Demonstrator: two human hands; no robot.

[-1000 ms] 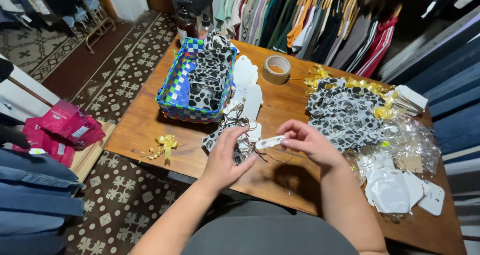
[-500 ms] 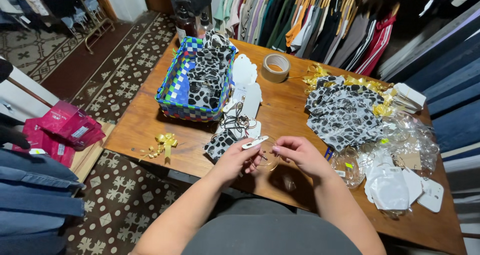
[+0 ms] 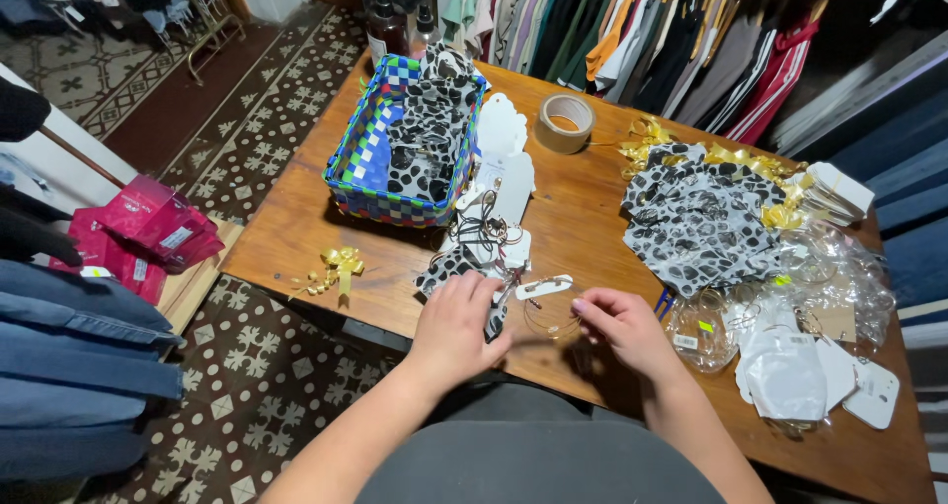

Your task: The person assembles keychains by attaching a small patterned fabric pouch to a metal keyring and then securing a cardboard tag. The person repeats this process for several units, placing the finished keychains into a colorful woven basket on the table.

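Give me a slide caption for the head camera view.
Two bare hands, left hand and right hand, handle a thin wire hoop over a wooden table.

Left hand (image 3: 459,324) palm-down, fingers curled and closed at the tips. Right hand (image 3: 624,331) just beside it, thumb and forefinger pinched together (fingertips pointing toward the left hand). Both forearms bare, angling in from the lower edge.

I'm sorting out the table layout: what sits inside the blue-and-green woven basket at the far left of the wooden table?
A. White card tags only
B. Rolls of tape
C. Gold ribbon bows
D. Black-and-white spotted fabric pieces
D: the woven basket is filled with black-and-white spotted fabric pieces, while the tape roll lies outside it on the table.
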